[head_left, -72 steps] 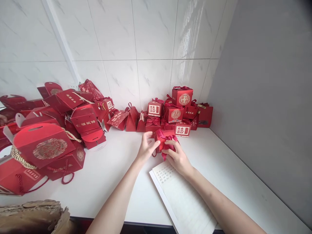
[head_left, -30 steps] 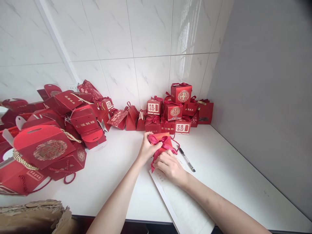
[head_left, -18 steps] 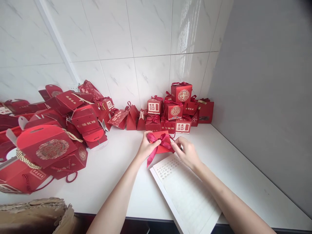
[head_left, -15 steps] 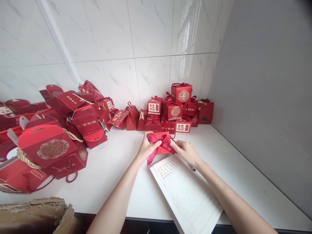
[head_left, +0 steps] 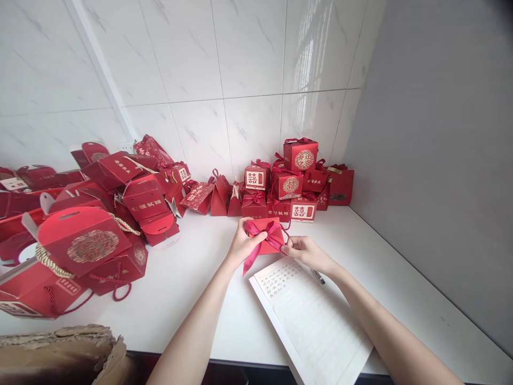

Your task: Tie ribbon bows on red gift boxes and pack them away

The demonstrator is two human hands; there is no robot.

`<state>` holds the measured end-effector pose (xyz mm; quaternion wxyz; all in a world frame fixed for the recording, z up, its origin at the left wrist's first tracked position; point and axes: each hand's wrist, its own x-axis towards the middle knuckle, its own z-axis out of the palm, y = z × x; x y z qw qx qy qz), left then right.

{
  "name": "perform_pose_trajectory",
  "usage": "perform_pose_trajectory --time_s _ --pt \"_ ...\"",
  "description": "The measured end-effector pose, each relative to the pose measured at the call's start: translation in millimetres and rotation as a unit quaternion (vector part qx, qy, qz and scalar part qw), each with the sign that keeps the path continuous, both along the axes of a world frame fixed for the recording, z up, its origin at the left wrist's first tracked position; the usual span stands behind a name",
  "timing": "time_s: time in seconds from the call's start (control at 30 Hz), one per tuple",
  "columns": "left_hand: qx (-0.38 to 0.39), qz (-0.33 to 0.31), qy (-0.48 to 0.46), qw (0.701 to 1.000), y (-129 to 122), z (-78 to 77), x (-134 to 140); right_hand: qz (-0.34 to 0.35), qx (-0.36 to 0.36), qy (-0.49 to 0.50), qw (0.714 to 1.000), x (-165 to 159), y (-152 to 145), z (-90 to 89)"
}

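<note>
A small red gift box [head_left: 269, 239] with a dark pink ribbon bow [head_left: 264, 232] lies on the white counter [head_left: 188, 283] in front of me. My left hand [head_left: 241, 245] grips the box's left side, thumb on the bow. My right hand [head_left: 306, 251] pinches the ribbon at the box's right edge. One ribbon tail hangs down to the left of a lined sheet of paper [head_left: 316, 326] with a few written rows. A pen [head_left: 318, 276] peeks out from under my right wrist.
A stack of small red gift boxes [head_left: 298, 179] stands against the tiled wall in the corner. A big heap of larger red boxes with rope handles [head_left: 84, 224] fills the left. Brown cardboard [head_left: 60, 353] lies at the near left edge. A grey wall [head_left: 441, 149] closes the right.
My right hand left the top of the box, swung to its right side and now pinches the ribbon there. My left hand has kept its hold on the box.
</note>
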<state>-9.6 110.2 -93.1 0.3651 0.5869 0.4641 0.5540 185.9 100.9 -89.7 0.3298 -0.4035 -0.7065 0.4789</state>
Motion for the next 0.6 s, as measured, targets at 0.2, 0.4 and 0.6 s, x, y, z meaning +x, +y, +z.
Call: perform_pose_trajectory --time_s 0.2,0.4,0.6 --pt "-0.025 0.02 0.014 0.999 -5 7.9 1 0.035 -0.033 0.048 0.998 7 3 -1.5" --pt "-0.031 0.021 -0.003 0.999 -6 10.2 2 0.062 -0.061 0.064 0.994 10 3 1.3" --pt "-0.034 0.007 -0.01 0.999 -6 8.0 1 0.078 -0.049 0.032 0.995 14 1 6.5"
